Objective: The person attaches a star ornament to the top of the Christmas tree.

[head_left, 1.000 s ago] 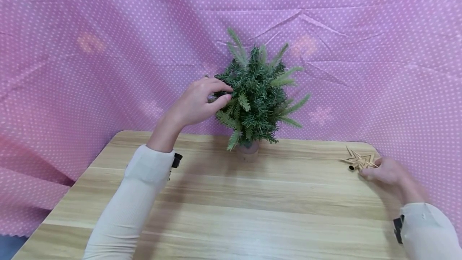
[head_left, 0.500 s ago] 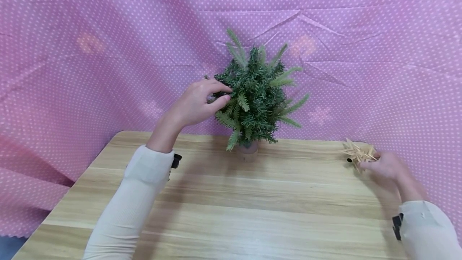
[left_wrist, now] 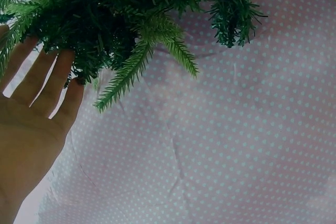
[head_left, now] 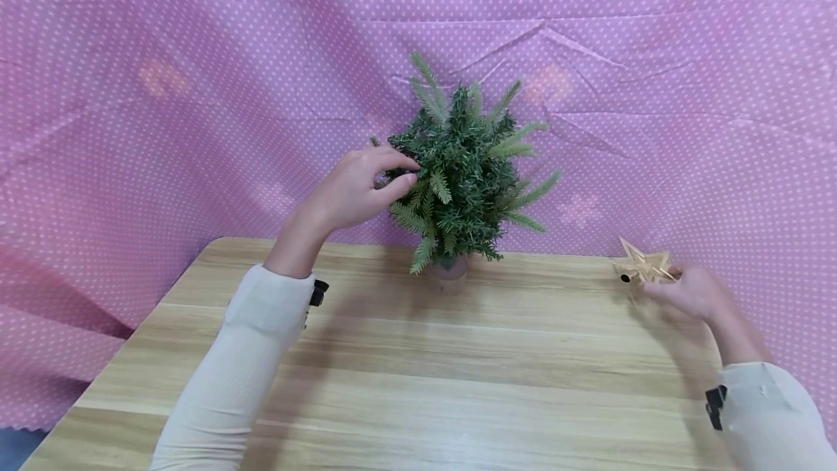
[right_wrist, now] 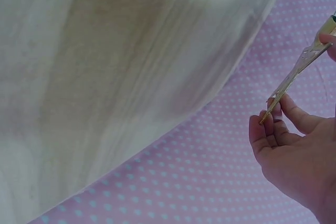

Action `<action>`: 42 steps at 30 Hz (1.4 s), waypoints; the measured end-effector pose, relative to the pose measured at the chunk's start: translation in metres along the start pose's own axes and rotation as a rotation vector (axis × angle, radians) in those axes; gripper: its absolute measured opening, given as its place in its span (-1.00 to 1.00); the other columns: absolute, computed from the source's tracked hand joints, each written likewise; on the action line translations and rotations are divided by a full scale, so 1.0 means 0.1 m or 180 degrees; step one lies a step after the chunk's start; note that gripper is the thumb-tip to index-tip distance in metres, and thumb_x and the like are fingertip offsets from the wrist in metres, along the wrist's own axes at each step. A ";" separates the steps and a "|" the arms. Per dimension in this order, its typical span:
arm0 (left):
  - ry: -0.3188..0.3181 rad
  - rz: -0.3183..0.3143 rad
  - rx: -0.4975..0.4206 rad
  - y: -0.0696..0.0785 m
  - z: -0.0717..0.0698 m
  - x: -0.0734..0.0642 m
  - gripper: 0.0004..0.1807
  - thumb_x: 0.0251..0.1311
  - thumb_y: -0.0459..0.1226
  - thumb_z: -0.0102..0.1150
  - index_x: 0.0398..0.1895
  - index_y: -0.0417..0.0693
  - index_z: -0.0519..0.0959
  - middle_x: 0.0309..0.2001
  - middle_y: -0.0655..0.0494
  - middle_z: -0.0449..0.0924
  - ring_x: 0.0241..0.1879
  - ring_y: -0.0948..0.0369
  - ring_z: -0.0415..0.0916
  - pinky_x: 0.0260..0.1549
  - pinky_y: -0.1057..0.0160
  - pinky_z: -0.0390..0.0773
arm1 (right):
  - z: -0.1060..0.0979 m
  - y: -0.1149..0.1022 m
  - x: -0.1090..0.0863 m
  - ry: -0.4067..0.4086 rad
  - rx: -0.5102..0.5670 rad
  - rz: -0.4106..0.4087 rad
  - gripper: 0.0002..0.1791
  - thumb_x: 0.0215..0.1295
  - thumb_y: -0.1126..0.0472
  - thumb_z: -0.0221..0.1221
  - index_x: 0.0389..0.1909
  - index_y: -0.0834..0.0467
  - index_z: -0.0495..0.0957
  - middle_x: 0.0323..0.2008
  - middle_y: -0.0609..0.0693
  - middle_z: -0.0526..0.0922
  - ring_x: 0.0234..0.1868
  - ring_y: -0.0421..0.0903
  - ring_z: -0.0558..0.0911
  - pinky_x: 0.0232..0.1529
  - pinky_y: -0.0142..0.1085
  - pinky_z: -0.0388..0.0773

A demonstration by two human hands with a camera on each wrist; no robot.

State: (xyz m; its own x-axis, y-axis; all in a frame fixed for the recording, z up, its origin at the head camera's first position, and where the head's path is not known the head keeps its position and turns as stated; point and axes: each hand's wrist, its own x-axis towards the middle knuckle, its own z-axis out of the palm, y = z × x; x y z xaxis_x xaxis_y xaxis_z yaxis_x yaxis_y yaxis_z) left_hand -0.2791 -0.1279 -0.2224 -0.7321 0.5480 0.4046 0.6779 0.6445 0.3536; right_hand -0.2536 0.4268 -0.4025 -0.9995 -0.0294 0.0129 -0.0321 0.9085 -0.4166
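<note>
A small artificial Christmas tree [head_left: 467, 180] stands upright at the back of the table, its green branches leaning out on all sides. My left hand [head_left: 356, 184] is at the tree's left side, fingertips among the needles. In the left wrist view its long fingers [left_wrist: 59, 77] are spread and nearly straight against the lower foliage [left_wrist: 105, 24]. Over the table's back right corner, my right hand [head_left: 696, 293] holds a gold star tree topper [head_left: 644, 267] by one side. The topper's dark socket opening [head_left: 625, 278] faces left. Seen edge-on in the right wrist view, the star [right_wrist: 294, 72] lies between thumb and fingers.
The tree's pale round base [head_left: 450, 275] rests on the wood-grain table [head_left: 458, 376]. Pink dotted cloth [head_left: 654, 93] hangs close behind the table and around its sides. The table's right edge [right_wrist: 226, 85] runs beneath the right hand.
My right hand has lifted the gold star topper a little up and to the left, turning it so its face shows more. The left hand and the tree have stayed put.
</note>
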 end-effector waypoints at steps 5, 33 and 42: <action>0.0011 0.0034 -0.0004 0.00 0.00 0.00 -0.58 0.47 -0.05 0.04 0.19 -0.06 0.64 0.21 0.01 0.60 0.28 0.04 0.45 0.34 -0.03 0.33 | -0.03 -0.07 0.02 0.0067 -0.0074 -0.0059 -0.17 0.28 -0.23 0.27 0.06 0.53 0.47 -0.15 0.52 0.59 -0.23 0.33 0.61 -0.35 0.09 0.60; 0.0029 0.0039 0.0000 0.01 0.01 0.00 -0.60 0.46 -0.06 0.05 0.17 -0.06 0.65 0.19 0.01 0.61 0.25 0.04 0.47 0.31 -0.02 0.37 | -0.02 -0.30 0.10 0.0484 -0.0164 -0.0263 -0.33 0.19 -0.14 0.35 -0.09 0.45 0.57 -0.38 0.23 0.61 -0.36 0.13 0.53 -0.45 -0.14 0.42; 0.0037 0.0024 -0.0024 0.01 0.01 -0.01 -0.59 0.46 -0.05 0.06 0.17 -0.06 0.65 0.20 0.01 0.60 0.28 0.02 0.45 0.34 -0.04 0.33 | -0.05 -0.41 0.12 0.0625 -0.0166 -0.0286 -0.28 0.16 -0.11 0.36 0.02 0.48 0.53 -0.19 0.43 0.64 -0.20 0.34 0.59 -0.29 0.09 0.51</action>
State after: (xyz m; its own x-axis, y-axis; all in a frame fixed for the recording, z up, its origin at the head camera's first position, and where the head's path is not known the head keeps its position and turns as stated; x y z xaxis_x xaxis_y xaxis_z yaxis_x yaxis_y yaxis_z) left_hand -0.2782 -0.1272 -0.2230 -0.7261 0.5466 0.4171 0.6840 0.6362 0.3569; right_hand -0.2638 0.3913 -0.3812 -0.9733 -0.0341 0.2269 -0.1160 0.9264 -0.3582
